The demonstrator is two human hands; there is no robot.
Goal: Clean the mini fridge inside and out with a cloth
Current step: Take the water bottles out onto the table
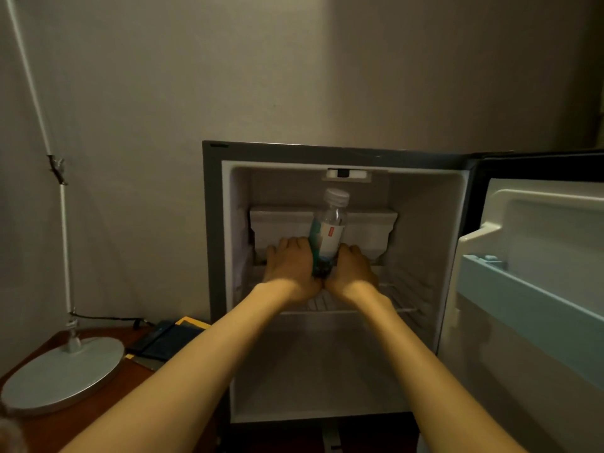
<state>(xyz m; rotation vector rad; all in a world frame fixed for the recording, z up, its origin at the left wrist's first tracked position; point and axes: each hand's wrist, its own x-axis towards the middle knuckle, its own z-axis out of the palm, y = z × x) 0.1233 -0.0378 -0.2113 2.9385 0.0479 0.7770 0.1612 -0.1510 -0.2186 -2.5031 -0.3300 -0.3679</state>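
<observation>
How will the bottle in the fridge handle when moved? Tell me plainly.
The bottle looks like clear thin plastic, so probably light and slightly squeezable, not fragile. Its round body may roll if laid on the wire shelf. Tall and narrow, it could tip on those bars.

Lower left of the frame: a brown wooden table (114, 416), bearing a round grey lamp base (62, 374), a dark flat case (157, 341) and a yellow sheet (192, 322) under that case. Centre: a white wire shelf (405, 289) inside the mini fridge (212, 223), with a tilted bottle (328, 237) just above; contact with the wires hidden by hands.
</observation>
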